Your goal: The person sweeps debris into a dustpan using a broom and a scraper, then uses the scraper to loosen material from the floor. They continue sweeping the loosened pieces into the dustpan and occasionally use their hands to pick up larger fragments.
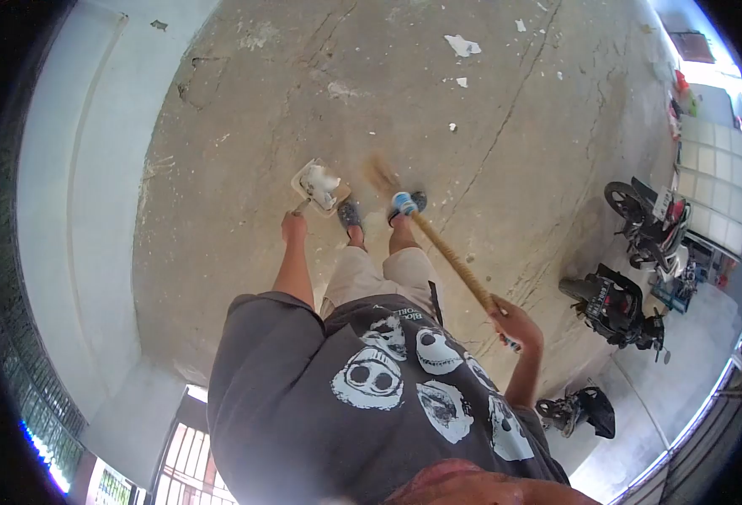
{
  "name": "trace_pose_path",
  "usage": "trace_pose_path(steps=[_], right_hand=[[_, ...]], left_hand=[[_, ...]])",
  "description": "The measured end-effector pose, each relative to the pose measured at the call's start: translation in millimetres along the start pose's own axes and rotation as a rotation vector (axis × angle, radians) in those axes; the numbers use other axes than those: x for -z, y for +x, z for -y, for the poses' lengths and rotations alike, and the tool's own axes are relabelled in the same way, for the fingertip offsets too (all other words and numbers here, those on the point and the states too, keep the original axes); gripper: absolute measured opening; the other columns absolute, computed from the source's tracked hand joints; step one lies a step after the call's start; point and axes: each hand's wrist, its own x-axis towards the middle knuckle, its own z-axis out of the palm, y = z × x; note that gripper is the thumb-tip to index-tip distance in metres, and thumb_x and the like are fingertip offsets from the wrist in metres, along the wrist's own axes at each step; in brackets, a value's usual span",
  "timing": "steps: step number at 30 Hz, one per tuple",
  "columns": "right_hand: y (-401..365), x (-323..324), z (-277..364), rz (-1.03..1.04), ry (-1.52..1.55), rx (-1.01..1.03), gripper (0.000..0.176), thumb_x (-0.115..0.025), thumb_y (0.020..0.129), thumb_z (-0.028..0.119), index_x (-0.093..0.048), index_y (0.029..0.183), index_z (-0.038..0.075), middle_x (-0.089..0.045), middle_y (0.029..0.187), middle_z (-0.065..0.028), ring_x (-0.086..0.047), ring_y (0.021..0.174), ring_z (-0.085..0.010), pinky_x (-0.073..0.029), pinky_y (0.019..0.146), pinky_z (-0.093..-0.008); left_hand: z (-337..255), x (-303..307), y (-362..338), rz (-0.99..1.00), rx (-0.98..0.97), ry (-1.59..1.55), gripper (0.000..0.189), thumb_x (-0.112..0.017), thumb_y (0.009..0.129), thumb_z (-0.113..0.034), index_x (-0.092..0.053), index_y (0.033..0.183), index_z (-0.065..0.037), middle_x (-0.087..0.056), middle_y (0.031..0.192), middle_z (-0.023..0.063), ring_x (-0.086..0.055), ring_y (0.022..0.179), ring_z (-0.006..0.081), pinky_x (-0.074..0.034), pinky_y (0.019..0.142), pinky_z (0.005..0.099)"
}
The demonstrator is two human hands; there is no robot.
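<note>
My left hand [294, 225] is closed around the short handle of a dustpan [343, 195], low over the concrete floor in front of my left foot. White flaky debris [319, 183] lies in the pan. In my right hand [515, 324] is the upper end of a broom [451, 257] with a wrapped tan handle. The broom slants down to the left, past a blue and white band near my right foot. Its bristles [381, 172] are smeared by motion, a little to the right of the dustpan.
Cracked concrete floor [388, 93] spreads ahead, with white flakes [462, 45] and smaller bits scattered over it. A pale wall [76, 168] runs along the left. Parked motorcycles [611, 303] stand on the right. A barred opening [190, 463] shows at lower left.
</note>
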Motion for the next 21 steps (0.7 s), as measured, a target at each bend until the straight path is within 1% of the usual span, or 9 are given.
trace_pose_path(steps=[4, 7, 10, 12, 13, 15, 16, 18, 21], right_hand=[[20.2, 32.7, -5.0, -0.204, 0.041, 0.017, 0.041, -0.048, 0.087, 0.028, -0.045, 0.123, 0.009, -0.05, 0.056, -0.0053, -0.049, 0.041, -0.0128, -0.04, 0.038, -0.0276], [71.7, 44.2, -22.4, -0.281, 0.092, 0.045, 0.04, -0.046, 0.088, 0.026, -0.044, 0.124, 0.009, -0.052, 0.057, -0.0061, -0.05, 0.042, -0.0131, -0.041, 0.039, -0.0282], [112.1, 52.1, -7.5, -0.432, 0.01, -0.007, 0.037, -0.044, 0.088, 0.025, -0.046, 0.121, 0.007, -0.055, 0.059, -0.0075, -0.052, 0.043, -0.0145, -0.042, 0.04, -0.0297], [163.5, 58.3, -25.1, -0.547, -0.01, 0.071, 0.04, -0.047, 0.087, 0.029, -0.046, 0.122, 0.009, -0.052, 0.052, -0.0076, -0.053, 0.041, -0.0169, -0.042, 0.039, -0.0317], [171.9, 66.6, -19.0, -0.546, -0.004, 0.071, 0.04, -0.047, 0.087, 0.029, -0.046, 0.122, 0.009, -0.052, 0.052, -0.0076, -0.053, 0.041, -0.0169, -0.042, 0.039, -0.0317], [181.7, 77.7, -11.0, -0.346, 0.031, 0.055, 0.037, -0.046, 0.088, 0.027, -0.047, 0.12, 0.009, -0.051, 0.053, -0.0075, -0.051, 0.04, -0.0164, -0.042, 0.039, -0.0313], [182.5, 77.9, -11.8, -0.345, 0.038, 0.053, 0.037, -0.046, 0.088, 0.027, -0.047, 0.12, 0.009, -0.051, 0.053, -0.0075, -0.051, 0.04, -0.0164, -0.042, 0.039, -0.0313], [181.2, 78.1, -10.8, -0.187, 0.033, 0.03, 0.035, -0.046, 0.088, 0.025, -0.048, 0.119, 0.009, -0.051, 0.057, -0.0067, -0.05, 0.04, -0.0148, -0.041, 0.038, -0.0302], [139.9, 72.0, -9.3, -0.096, 0.033, 0.074, 0.031, -0.046, 0.087, 0.026, -0.051, 0.115, 0.012, -0.053, 0.058, -0.0052, -0.05, 0.042, -0.0135, -0.039, 0.038, -0.0288]], left_hand=[[0.2, 7.1, -5.9, -0.043, -0.063, -0.078, 0.029, -0.046, 0.085, -0.026, -0.055, 0.1, -0.003, -0.059, 0.101, 0.0179, -0.057, 0.092, 0.0335, -0.046, 0.073, 0.0431], [-7.6, 19.7, -25.9, -0.045, -0.117, -0.04, 0.03, -0.046, 0.085, -0.026, -0.055, 0.099, -0.001, -0.059, 0.099, 0.0184, -0.057, 0.091, 0.0345, -0.046, 0.071, 0.0436], [-2.4, 8.4, -23.5, -0.076, -0.151, -0.057, 0.03, -0.047, 0.085, -0.025, -0.055, 0.098, 0.0, -0.06, 0.095, 0.0199, -0.057, 0.09, 0.0353, -0.046, 0.071, 0.0444], [-8.1, 8.0, -31.2, -0.085, -0.197, -0.031, 0.03, -0.047, 0.085, -0.025, -0.055, 0.097, 0.001, -0.06, 0.094, 0.0207, -0.057, 0.089, 0.0358, -0.046, 0.07, 0.0448], [-12.6, 7.3, -34.9, -0.091, -0.233, -0.006, 0.03, -0.047, 0.085, -0.025, -0.055, 0.097, 0.001, -0.06, 0.093, 0.0214, -0.057, 0.089, 0.0362, -0.046, 0.07, 0.0451], [-25.0, 2.7, -42.9, -0.067, -0.21, -0.016, 0.03, -0.048, 0.085, -0.025, -0.055, 0.098, 0.001, -0.059, 0.095, 0.0218, -0.057, 0.09, 0.0364, -0.046, 0.072, 0.0451], [-31.8, 1.2, -45.2, -0.042, -0.184, -0.034, 0.031, -0.048, 0.084, -0.026, -0.055, 0.1, 0.001, -0.059, 0.096, 0.0223, -0.057, 0.091, 0.0366, -0.046, 0.073, 0.0451], [-37.8, -13.4, -40.8, -0.045, -0.199, -0.019, 0.032, -0.048, 0.084, -0.026, -0.054, 0.101, 0.0, -0.059, 0.097, 0.0221, -0.056, 0.092, 0.0367, -0.045, 0.074, 0.0451], [-49.4, -29.2, -36.4, 0.009, -0.2, 0.002, 0.035, -0.048, 0.084, -0.027, -0.052, 0.106, 0.0, -0.058, 0.101, 0.0219, -0.056, 0.094, 0.0365, -0.045, 0.077, 0.045]])
